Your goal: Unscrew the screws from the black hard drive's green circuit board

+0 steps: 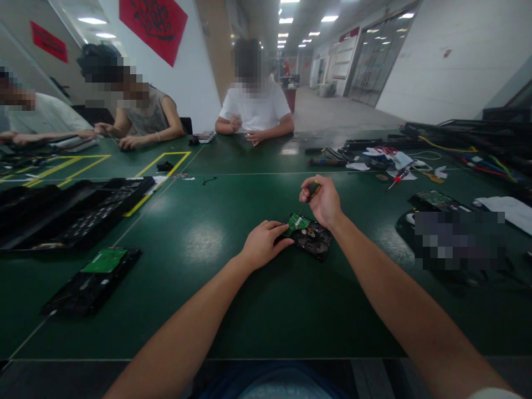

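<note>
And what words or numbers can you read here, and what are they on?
None can be read clearly.
Big red poster: black brush-like writing, too blurred to read.
Smaller red poster: dark marks, too blurred.
Middle green circuit board: white mark, too small.

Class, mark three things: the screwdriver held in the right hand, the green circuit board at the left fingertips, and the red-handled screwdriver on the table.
Held screwdriver (314, 189): head view, on its handle.
Green circuit board (299, 222): head view, on its face.
Red-handled screwdriver (398, 178): head view, on its handle.
</note>
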`<state>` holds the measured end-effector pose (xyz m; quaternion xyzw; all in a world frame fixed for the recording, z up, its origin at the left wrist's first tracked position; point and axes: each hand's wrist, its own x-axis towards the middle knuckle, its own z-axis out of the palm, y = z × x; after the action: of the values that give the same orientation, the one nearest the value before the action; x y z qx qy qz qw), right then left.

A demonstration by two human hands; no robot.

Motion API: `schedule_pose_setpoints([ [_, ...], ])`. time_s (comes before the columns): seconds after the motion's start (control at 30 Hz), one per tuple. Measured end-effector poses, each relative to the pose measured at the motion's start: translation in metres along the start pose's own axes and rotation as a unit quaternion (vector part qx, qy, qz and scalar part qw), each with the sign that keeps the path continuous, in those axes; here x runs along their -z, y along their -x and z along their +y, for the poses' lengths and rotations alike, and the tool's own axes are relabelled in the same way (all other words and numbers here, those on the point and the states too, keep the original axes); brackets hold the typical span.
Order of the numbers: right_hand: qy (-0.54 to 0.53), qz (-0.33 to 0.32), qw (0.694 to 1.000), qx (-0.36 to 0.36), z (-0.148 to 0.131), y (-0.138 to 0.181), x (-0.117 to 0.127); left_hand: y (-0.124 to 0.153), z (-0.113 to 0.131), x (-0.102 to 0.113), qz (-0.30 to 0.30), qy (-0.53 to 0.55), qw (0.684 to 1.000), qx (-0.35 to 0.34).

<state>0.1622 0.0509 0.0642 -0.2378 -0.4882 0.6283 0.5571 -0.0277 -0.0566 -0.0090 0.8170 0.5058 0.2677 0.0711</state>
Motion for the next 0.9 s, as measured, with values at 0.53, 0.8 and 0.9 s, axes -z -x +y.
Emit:
schedule_pose_setpoints([
  [0.53,0.035,0.017,0.998,0.054,0.0043,-0.0009,0.0016,0.0000,0.0027,0.0018,-0.005,0.007,1.000,0.002],
  [0.8,0.014,0.000,1.000,0.012,-0.0006,0.0027,-0.0019,-0.0005,0.0040,0.0037,-0.012,0.006,1.000,0.007],
  [0.9,0.002,0.005,1.000,0.022,0.0006,0.0014,0.0018,-0.0007,0.0032,0.0034,-0.017,0.001,1.000,0.005],
])
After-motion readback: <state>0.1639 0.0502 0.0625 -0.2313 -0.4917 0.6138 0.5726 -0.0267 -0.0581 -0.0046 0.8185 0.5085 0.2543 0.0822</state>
